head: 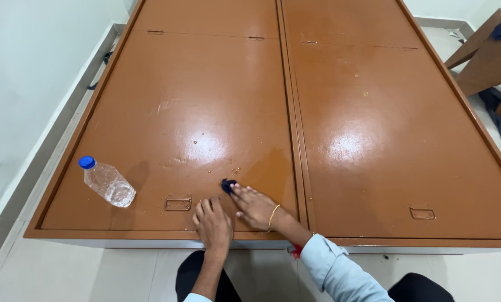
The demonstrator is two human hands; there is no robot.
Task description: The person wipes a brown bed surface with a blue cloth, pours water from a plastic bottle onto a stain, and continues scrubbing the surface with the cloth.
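Near edge, left panel: both hands work low on the brown bench (166, 128), a wide two-panel metal top with recessed pulls.
Right hand: right hand (254, 204) lies flat, fingers spread, fingertips pressing a small dark blue cloth (227, 185) against the panel.
Left hand: left hand (212, 222) rests palm down just near of the cloth, fingers together, holding nothing; seems to brace the body.
Cloth position: just left of the centre seam (295, 140), on the near edge of a wet patch (264, 168), with small drips to its left.
Doing it well: my judgement, keep the pressure even and stroke within the wet sheen, folding the cloth as it soaks.
Bottle: clear water bottle (107, 182) with blue cap, lying tilted, well apart to the left near the rim.
Pull handle: recessed handle (177, 203) just left of the left hand; may catch the cloth.
Open room: broad bare panel far and right; near rim close under the wrists.
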